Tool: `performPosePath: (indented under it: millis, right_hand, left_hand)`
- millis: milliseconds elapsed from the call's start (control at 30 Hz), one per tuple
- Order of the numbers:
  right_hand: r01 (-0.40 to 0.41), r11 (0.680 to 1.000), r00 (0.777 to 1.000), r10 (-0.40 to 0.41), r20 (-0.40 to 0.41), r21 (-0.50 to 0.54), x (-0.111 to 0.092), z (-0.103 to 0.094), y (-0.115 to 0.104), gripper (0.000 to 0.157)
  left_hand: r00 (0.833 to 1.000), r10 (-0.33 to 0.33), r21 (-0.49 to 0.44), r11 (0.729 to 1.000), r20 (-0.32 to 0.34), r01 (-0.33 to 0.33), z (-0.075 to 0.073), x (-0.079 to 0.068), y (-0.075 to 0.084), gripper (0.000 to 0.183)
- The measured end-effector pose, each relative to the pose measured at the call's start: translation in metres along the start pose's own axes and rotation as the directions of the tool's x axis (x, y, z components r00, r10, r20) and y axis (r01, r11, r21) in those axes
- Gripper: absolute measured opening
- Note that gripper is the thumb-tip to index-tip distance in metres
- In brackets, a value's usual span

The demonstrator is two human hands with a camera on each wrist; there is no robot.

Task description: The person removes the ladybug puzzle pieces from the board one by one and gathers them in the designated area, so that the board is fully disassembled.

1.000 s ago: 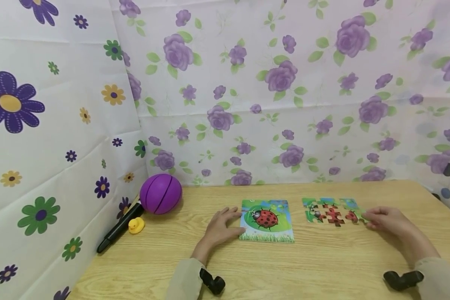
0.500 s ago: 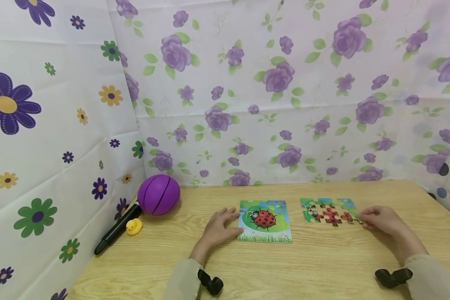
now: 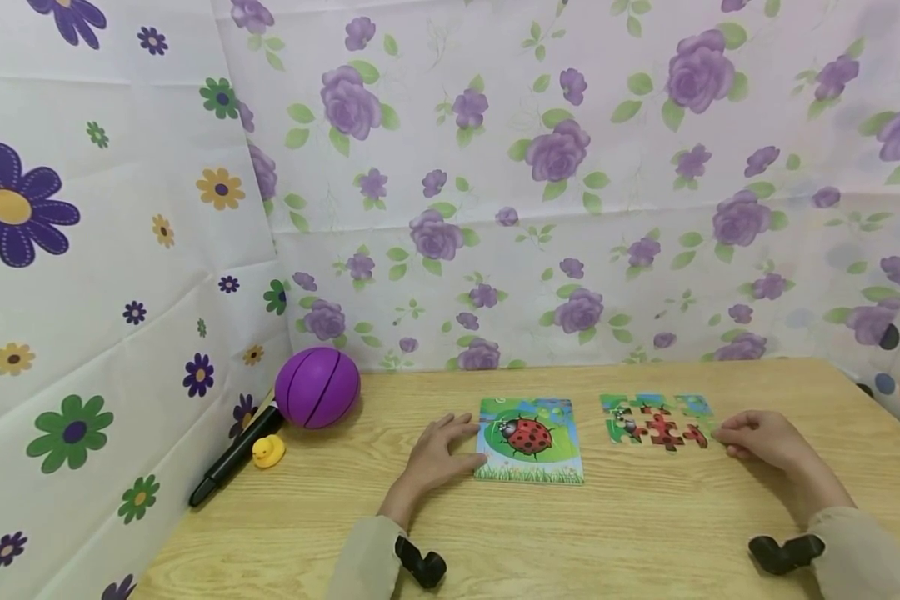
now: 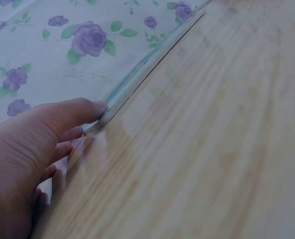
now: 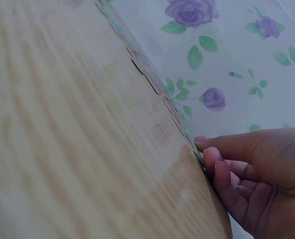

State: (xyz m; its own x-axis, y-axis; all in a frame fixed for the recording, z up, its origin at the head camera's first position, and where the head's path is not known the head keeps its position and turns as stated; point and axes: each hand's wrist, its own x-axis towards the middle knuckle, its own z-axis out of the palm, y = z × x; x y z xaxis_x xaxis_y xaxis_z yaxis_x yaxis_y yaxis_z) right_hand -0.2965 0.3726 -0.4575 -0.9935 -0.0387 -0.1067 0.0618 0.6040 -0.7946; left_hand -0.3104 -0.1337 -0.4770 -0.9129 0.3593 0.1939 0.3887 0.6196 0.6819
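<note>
A square ladybug picture card (image 3: pixel 528 442) lies flat on the wooden table. My left hand (image 3: pixel 431 458) rests at its left side with fingers spread and relaxed; in the left wrist view the thumb (image 4: pixel 87 110) touches the card's edge. To the right lie joined ladybug puzzle pieces (image 3: pixel 663 429), with gaps along the lower and right sides. At their right end my right hand (image 3: pixel 765 442) pinches a puzzle piece between thumb and fingertips, mostly hidden by the fingers. In the right wrist view that hand (image 5: pixel 256 174) is right at the end of the thin row of pieces (image 5: pixel 157 87).
On the left stand a purple ball (image 3: pixel 318 388), a black marker-like stick (image 3: pixel 232 458) and a yellow rubber duck (image 3: pixel 268 452). Flowered cloth (image 3: pixel 450 250) hangs behind the table (image 3: pixel 570 542) and along its left side.
The right hand has moved slightly inward to the left, closer against the puzzle's right end. The left hand and the card stay as they were; the head view has shifted slightly.
</note>
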Motion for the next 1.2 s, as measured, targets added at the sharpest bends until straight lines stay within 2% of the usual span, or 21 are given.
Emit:
performPosePath:
  millis: [267, 467, 533, 733, 900, 1067, 1200]
  right_hand:
    - [-0.012, 0.999, 1.000, 0.013, -0.007, 0.035, -0.001, 0.003, -0.009, 0.047]
    - [0.090, 0.991, 0.993, -0.097, -0.069, -0.101, -0.005, 0.019, -0.045, 0.042]
    - [0.122, 0.989, 0.989, -0.128, -0.067, -0.084, -0.005, 0.026, -0.056, 0.039]
    - [0.171, 0.984, 0.985, -0.173, 0.016, 0.055, 0.001, 0.062, -0.083, 0.036]
    - [0.205, 0.969, 0.971, -0.219, 0.097, 0.135, 0.011, 0.098, -0.105, 0.035]
    - [0.254, 0.954, 0.943, -0.281, 0.177, 0.158, 0.018, 0.136, -0.129, 0.034]
    - [0.289, 0.935, 0.908, -0.336, 0.250, 0.206, 0.024, 0.162, -0.149, 0.030]
  left_hand:
    - [1.000, 0.000, 0.001, 1.000, -0.001, 0.000, -0.001, -0.001, 0.003, 0.057]
    - [1.000, -0.003, 0.000, 1.000, -0.003, 0.003, -0.001, -0.001, 0.003, 0.057]
    - [1.000, -0.002, -0.003, 1.000, -0.003, 0.002, -0.001, -0.001, 0.004, 0.057]
    - [1.000, -0.006, -0.006, 1.000, -0.005, 0.006, -0.001, -0.001, 0.003, 0.057]
    - [1.000, -0.005, -0.024, 1.000, -0.006, 0.004, -0.001, -0.004, 0.003, 0.055]
    - [1.000, 0.007, -0.015, 1.000, 0.004, -0.007, 0.000, -0.004, 0.003, 0.052]
    - [1.000, -0.001, 0.006, 1.000, 0.007, 0.001, 0.000, -0.001, 0.003, 0.050]
